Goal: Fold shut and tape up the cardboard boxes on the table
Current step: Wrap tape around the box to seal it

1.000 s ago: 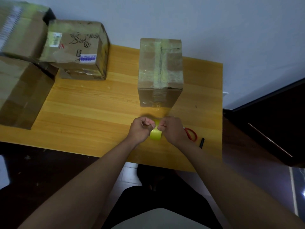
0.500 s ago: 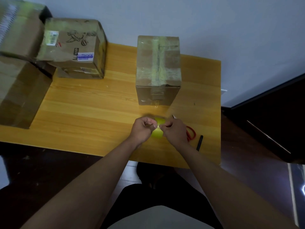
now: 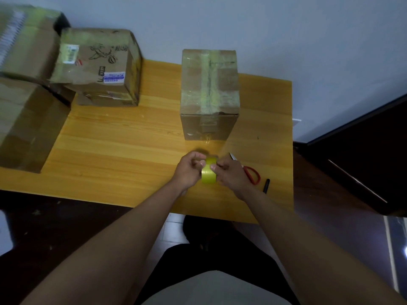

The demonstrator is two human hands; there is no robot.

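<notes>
A closed cardboard box [image 3: 209,93] stands upright in the middle of the wooden table [image 3: 114,155], with tape running along its top seam and down its front. Just in front of it, a yellow roll of tape [image 3: 208,174] is held between both hands. My left hand [image 3: 189,170] grips the roll's left side. My right hand [image 3: 230,172] pinches at its top right edge. A clear strip of tape seems to stretch from the roll up to the box front.
Red-handled scissors [image 3: 251,173] and a black pen [image 3: 266,185] lie right of my right hand. A printed box [image 3: 99,69] sits at the back left, with larger boxes [image 3: 24,119] beside it at the left edge. A dark cabinet [image 3: 363,150] stands to the right.
Both hands stay on the tape roll in front of the box. The fingers have shifted slightly on it, and more of the roll's yellow face shows between them.
</notes>
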